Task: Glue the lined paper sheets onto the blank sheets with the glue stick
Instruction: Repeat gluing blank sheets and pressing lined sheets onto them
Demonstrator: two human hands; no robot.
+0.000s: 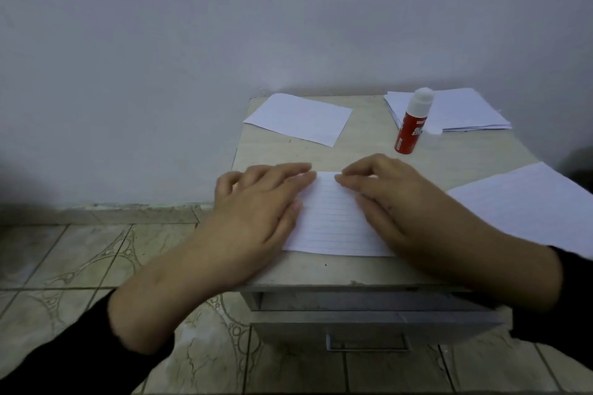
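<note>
A lined paper sheet (pixel 333 218) lies at the near middle of a small table (pixel 369 151). It is pressed flat by the left hand (pixel 256 202) and right hand (pixel 394 202), fingers extended, fingertips nearly meeting at its far edge. A glue stick (pixel 412 123) stands upright behind.

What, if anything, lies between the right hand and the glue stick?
Nothing visible. The right hand rests on the lined sheet; only bare table separates it from the upright glue stick.
</note>
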